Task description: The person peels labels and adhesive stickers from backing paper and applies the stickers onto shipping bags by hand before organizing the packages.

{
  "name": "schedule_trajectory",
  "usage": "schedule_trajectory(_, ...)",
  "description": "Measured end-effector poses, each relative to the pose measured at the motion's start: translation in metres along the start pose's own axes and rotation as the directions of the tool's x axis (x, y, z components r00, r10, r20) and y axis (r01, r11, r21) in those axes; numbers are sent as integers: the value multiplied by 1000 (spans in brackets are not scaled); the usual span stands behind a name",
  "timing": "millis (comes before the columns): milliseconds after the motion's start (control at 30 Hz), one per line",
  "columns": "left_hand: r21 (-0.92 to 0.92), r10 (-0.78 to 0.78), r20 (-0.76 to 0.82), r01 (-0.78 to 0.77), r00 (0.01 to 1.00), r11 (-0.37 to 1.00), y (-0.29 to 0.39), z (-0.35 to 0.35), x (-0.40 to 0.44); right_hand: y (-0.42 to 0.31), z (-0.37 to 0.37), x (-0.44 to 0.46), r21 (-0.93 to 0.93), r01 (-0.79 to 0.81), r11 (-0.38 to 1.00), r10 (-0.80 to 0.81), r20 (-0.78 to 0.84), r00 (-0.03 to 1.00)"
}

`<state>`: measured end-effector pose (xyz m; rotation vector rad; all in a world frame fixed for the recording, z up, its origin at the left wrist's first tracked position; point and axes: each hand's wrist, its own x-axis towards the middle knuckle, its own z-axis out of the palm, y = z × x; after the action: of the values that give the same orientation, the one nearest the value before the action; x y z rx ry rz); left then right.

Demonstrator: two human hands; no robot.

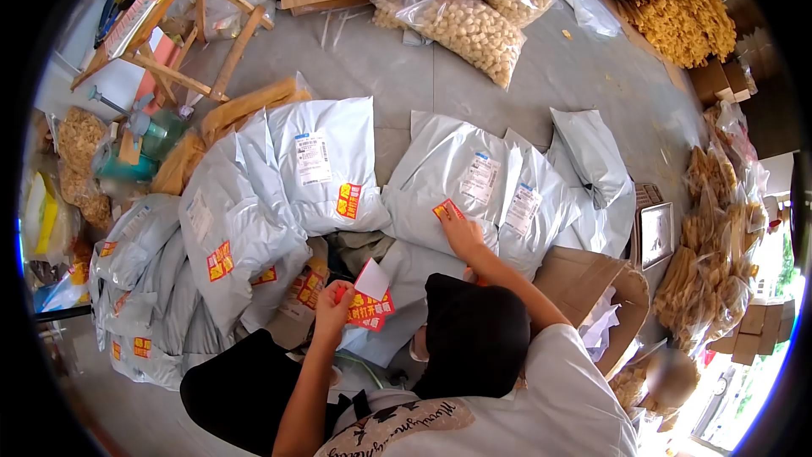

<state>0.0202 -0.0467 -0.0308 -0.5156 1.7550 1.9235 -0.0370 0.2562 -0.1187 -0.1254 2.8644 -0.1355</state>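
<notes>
My left hand [334,303] is closed around a fan of red stickers [370,309] with yellow print, one of them showing a white back. My right hand [463,235] has its fingers on a single red-and-yellow sticker [448,208], against the front of a grey mailing bag [440,161] with a white shipping label [480,179]. Whether that sticker is stuck down I cannot tell. Just left stands another mailing bag [326,135] with a label and a red sticker [348,201]. A labelled bag [537,195] leans at the right.
More stickered mailing bags [161,288] are piled at the left. An open cardboard box [584,288] stands at the right. Clear bags of pale pieces [474,34] lie on the floor ahead. A wooden stool [203,25] is at the upper left, and bagged dried goods [702,237] line the right.
</notes>
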Motion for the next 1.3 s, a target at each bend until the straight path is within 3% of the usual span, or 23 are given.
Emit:
schedule_trajectory(67, 17, -18, 8, 18, 1000, 1000, -1, 1, -2, -5, 4, -19, -11, -52, 999, 52, -4, 999)
schedule_trajectory(133, 15, 2, 29, -3, 1000, 1000, -4, 1, -4, -7, 15, -48, 33, -248, 968, 249, -48, 967)
schedule_trajectory(267, 84, 60, 100, -68, 993, 994, -8, 8, -6, 1, 34, -81, 3, -264, 965, 263, -94, 960)
schedule_trajectory(333, 101, 89, 136, -104, 987, 989, 6, 16, -11, 6, 8, -86, 260, -89, 962, 151, -232, 961)
schedule_trajectory(367, 110, 117, 156, -135, 981, 985, 16, 22, -12, 7, -10, -87, 255, -105, 961, 170, -246, 954)
schedule_trajectory(400, 171, 216, 174, -246, 961, 954, 23, 26, -12, 0, -40, -88, 415, -105, 904, 239, -286, 928)
schedule_trajectory(433, 168, 227, 189, -259, 955, 951, 34, 31, -11, -4, -70, -91, 560, -83, 824, 306, -317, 898)
schedule_trajectory(467, 248, 335, 182, -373, 924, 894, 46, 36, -11, -5, -102, -96, 555, -81, 828, 311, -333, 890)
schedule_trajectory(533, 332, 478, 193, -516, 857, 790, 70, 47, -13, -12, -154, -110, 813, 54, 580, 418, -354, 837)
schedule_trajectory(633, 372, 639, 251, -682, 727, 630, 115, 70, -26, -28, -230, -142, 912, 25, 409, 437, -220, 872)
schedule_trajectory(700, 388, 695, 338, -766, 635, 512, 135, 85, -32, -48, -261, -160, 890, 101, 445, 362, -282, 888)
schedule_trajectory(767, 370, 687, 375, -780, 623, 505, 154, 102, -51, -58, -269, -167, 861, 173, 478, 298, -344, 890)
schedule_trajectory(833, 411, 656, 428, -781, 621, 470, 173, 114, -73, -69, -271, -168, 586, 377, 717, 144, -653, 743)
schedule_trajectory(900, 340, 646, 569, -861, 509, 379, 181, 124, -86, -77, -270, -169, 644, 365, 672, 168, -613, 772)
schedule_trajectory(967, 326, 615, 627, -878, 478, 350, 184, 130, -96, -77, -264, -166, 699, 380, 606, 114, -548, 829)
schedule_trajectory(1033, 299, 619, 651, -898, 440, 323, 185, 131, -100, -77, -250, -167, 682, 425, 596, 97, -586, 805)
schedule_trajectory(1100, 245, 690, 606, -918, 396, 311, 174, 125, -86, -76, -239, -170, 826, 349, 442, 344, -516, 784)
schedule_trajectory(1133, 263, 689, 508, -855, 516, 446, 173, 122, -83, -72, -238, -175, 926, 216, 310, 472, -347, 810)
schedule_trajectory(1167, 266, 666, 401, -776, 629, 572, 172, 119, -81, -65, -241, -183, 971, 215, 103, 510, -238, 827)
schedule_trajectory(1233, 254, 652, 351, -738, 673, 625, 168, 114, -71, -46, -226, -185, 952, 305, -37, 603, -223, 766)
schedule_trajectory(1300, 246, 647, 350, -733, 677, 634, 166, 116, -67, -45, -222, -182, 831, 473, -291, 619, -214, 756)
